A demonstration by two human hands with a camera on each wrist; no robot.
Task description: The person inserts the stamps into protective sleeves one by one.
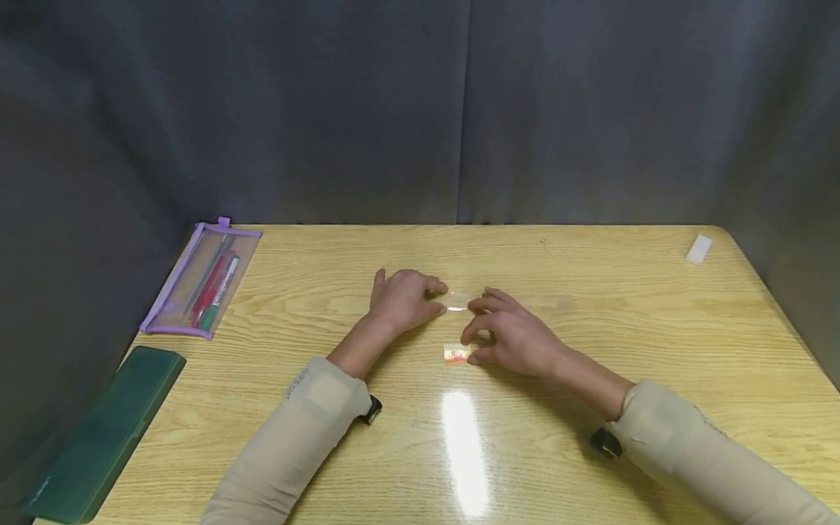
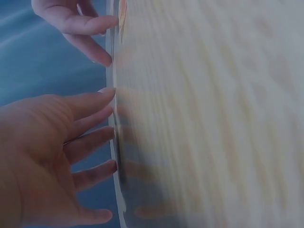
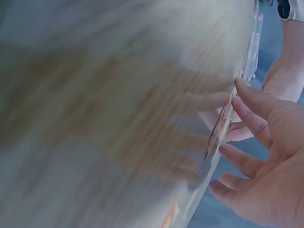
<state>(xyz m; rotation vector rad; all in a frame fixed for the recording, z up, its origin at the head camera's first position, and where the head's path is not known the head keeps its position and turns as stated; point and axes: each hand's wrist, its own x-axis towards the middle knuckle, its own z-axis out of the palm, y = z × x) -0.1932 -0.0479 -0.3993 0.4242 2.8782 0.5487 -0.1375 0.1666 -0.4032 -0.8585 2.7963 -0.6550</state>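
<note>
A small clear, shiny piece (image 1: 456, 301), perhaps plastic film, lies flat on the table between both hands. The fingertips and thumb of my left hand (image 1: 405, 300) touch down at its left edge, and the left wrist view shows those fingers fairly straight. My right hand (image 1: 518, 337) is spread on the other side, with one fingertip near the clear piece's right edge. Its thumb touches the right edge of a small printed piece (image 1: 456, 354), pale with orange-red marks. The exact kind of both pieces cannot be made out.
A see-through zip pencil case (image 1: 172, 302) with purple trim holds several pens at the far left. Below it lies a dark green case (image 1: 108, 437). A small white block (image 1: 698, 249), like an eraser, sits at the far right corner. Dark curtains (image 1: 367, 109) hang behind the wooden table (image 1: 328, 467).
</note>
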